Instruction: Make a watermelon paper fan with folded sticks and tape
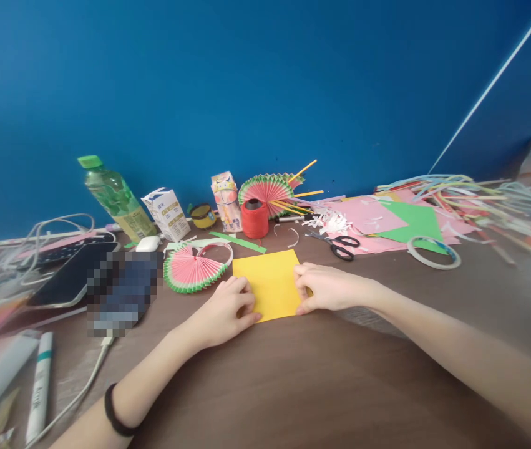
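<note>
A yellow sheet of paper (pixel 272 284) lies on the brown table between my two hands. My left hand (pixel 230 308) has its fingers curled, with the thumb and fingers closed at the sheet's lower left edge. At the right edge, my right hand (pixel 324 288) is closed on the paper, its thumb near the lower right corner. Just left of the sheet rests a pleated watermelon-coloured paper fan (pixel 193 271). A red thread spool (pixel 254 219) stands behind the sheet, and black-handled scissors (pixel 344 248) lie beyond my right hand.
Against the blue wall stand a green-capped bottle (pixel 120 199), a carton (pixel 166 215) and another pleated fan (pixel 267 193). Pink and green papers (pixel 410 221) and a tape roll (pixel 433 253) lie at right. Phones, cables and a marker (pixel 40 386) occupy the left.
</note>
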Action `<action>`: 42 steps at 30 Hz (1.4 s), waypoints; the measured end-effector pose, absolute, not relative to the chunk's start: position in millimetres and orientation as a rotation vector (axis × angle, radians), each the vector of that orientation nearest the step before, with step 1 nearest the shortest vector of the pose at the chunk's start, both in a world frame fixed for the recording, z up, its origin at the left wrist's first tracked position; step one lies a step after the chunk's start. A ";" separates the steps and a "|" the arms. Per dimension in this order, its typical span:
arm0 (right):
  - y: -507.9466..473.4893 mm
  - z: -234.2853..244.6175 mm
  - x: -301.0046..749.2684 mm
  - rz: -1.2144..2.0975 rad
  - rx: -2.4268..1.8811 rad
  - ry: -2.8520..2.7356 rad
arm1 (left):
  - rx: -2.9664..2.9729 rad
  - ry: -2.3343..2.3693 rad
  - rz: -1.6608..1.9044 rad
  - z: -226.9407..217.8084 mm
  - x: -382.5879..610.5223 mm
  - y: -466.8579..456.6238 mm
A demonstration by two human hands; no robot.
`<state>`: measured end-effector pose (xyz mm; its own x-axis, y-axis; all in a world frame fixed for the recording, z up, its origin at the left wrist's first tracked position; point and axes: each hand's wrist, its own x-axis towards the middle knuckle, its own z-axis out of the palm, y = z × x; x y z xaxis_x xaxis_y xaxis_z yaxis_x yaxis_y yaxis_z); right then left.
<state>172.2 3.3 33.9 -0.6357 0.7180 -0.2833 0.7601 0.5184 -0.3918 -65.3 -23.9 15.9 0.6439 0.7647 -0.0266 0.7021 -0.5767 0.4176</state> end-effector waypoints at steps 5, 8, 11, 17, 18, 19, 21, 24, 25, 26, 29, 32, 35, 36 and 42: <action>7.8 35.2 176.6 -0.651 1.335 2.603 | 2.465 1.164 0.234 15.5 -65.9 -24.4; 8.7 41.6 180.7 -0.637 1.353 2.545 | 2.457 1.166 0.246 14.1 -67.1 -24.7; 10.5 48.6 187.2 -0.643 1.414 2.427 | 2.440 1.171 0.247 13.2 -68.0 -24.4; 21.0 55.4 202.8 -0.784 1.456 2.317 | 2.410 1.168 0.262 13.7 -67.5 -23.6; 21.8 56.4 203.3 -0.808 1.468 2.362 | 2.407 1.170 0.261 13.9 -67.2 -23.7; 21.7 57.3 202.3 -0.832 1.489 2.426 | 2.406 1.172 0.260 13.9 -66.8 -23.8; 18.4 57.5 195.4 -0.895 1.534 2.583 | 2.411 1.174 0.262 13.5 -66.0 -24.2; 8.7 51.4 175.4 -1.014 1.501 2.754 | 2.431 1.183 0.287 11.3 -64.5 -24.9; 5.5 47.7 168.1 -1.020 1.463 2.795 | 2.440 1.191 0.302 10.2 -63.9 -25.2; 3.0 43.5 161.5 -1.009 1.418 2.841 | 2.449 1.200 0.313 9.1 -63.3 -25.3; -0.2 30.7 149.1 -0.958 1.329 2.854 | 2.457 1.220 0.327 7.6 -62.2 -25.4; 1.2 22.8 146.8 -0.930 1.312 2.838 | 2.423 1.192 0.303 11.6 -63.3 -24.0; 2.8 20.9 148.3 -0.929 1.308 2.828 | 2.356 1.128 0.234 19.9 -67.4 -21.4; 3.1 20.9 148.7 -0.926 1.311 2.826 | 2.331 1.114 0.208 22.6 -69.3 -20.3; 2.7 21.0 149.3 -0.923 1.300 2.829 | 2.272 1.029 0.174 27.0 -79.0 -15.4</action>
